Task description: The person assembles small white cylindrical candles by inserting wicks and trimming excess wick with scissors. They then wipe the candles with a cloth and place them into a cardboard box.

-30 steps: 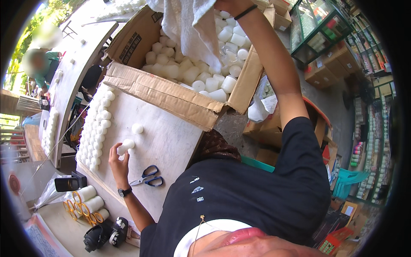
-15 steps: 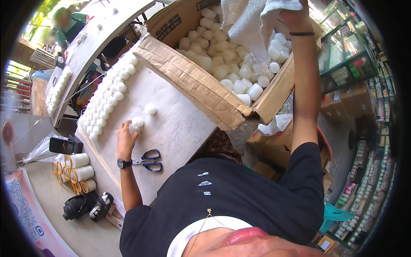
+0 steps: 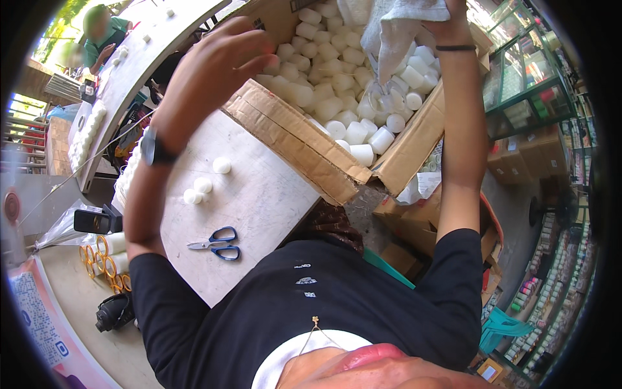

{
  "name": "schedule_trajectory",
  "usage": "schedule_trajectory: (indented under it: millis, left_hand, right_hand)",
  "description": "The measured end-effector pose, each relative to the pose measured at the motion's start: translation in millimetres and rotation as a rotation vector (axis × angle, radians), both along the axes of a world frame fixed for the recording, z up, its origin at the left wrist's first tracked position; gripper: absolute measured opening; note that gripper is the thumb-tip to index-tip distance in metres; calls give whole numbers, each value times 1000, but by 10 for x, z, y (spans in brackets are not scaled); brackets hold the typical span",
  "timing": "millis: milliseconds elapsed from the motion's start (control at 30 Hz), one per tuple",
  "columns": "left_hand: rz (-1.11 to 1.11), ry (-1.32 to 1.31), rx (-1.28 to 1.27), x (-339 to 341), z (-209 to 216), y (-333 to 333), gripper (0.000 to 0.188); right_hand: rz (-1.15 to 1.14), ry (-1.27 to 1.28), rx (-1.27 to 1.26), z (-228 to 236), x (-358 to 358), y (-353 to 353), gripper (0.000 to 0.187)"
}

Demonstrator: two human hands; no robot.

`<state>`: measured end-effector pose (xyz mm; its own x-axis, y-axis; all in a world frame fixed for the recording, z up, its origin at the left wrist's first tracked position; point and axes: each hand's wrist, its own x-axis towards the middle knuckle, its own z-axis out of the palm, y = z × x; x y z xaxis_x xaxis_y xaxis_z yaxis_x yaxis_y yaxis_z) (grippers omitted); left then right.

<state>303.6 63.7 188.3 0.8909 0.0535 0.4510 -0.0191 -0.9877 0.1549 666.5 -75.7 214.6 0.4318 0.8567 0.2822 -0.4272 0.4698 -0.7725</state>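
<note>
My right hand is closed on a white cloth, which hangs over the far right part of a cardboard box. Inside the box lie many short white cylinders, with a clear plastic piece among them. My left hand, slightly blurred, is raised over the box's left edge; its thumb stands apart from its fingers and nothing shows in it. On the table below sit three white cylinders in a slanting row. Blue-handled scissors lie nearer to me.
My left arm partly hides rows of white cylinders on the table. A phone-like device, orange-ringed white rolls and a black camera stand at left. A person sits at the far table; shelves line the right.
My left hand has left the cylinder on the table and risen to the box. Three cylinders now sit there, where two showed plainly. The cloth hangs slightly lower and nearer the clear piece.
</note>
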Motion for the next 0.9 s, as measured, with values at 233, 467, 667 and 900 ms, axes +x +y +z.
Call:
schedule_trajectory:
  millis: [233,467,667,900]
  left_hand:
    - [-276,983,-149,962,-599,433,67]
    - [-246,639,-317,1016,-325,252,55]
    - [-279,-101,-971,976,-200,304,34]
    - [-212,-367,-719,1215,-264,175,35]
  right_hand:
    - [-55,-24,-89,-189,-204,185,11]
    - [220,-300,-77,147,-789,-20,65]
    - [-384,-1458,175,-94,-1235,236,50]
    - [-453,-1109,-377,-217,-1204,303,62]
